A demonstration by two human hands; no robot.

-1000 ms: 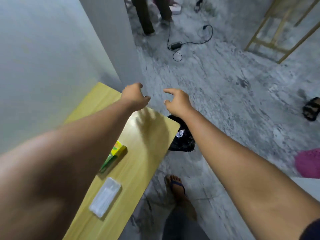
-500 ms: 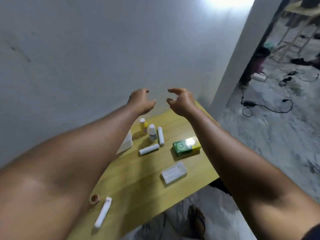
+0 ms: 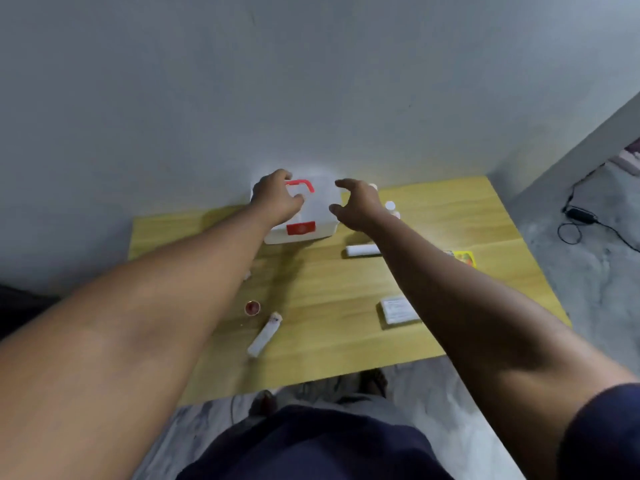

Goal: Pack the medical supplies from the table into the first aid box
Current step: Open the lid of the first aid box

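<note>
A white first aid box (image 3: 320,211) with a red handle and red latch stands shut at the back of the wooden table (image 3: 329,299), against the wall. My left hand (image 3: 275,200) hovers over its left side, fingers curled and apart. My right hand (image 3: 358,204) reaches toward its right side, fingers spread, holding nothing. Loose supplies lie on the table: a white roll (image 3: 362,251), a white tube (image 3: 265,334), a small red-capped pot (image 3: 252,308), a flat white packet (image 3: 398,310), a yellow-green box (image 3: 464,258), and a small bottle (image 3: 391,207) behind my right wrist.
A grey wall (image 3: 311,81) rises right behind the table. The table's front edge is near my legs. A black cable and adapter (image 3: 581,220) lie on the grey floor to the right. My feet show below the table edge.
The view has swung left from the floor and doorway onto the table. Both hands now reach over the first aid box, which was out of sight before.
</note>
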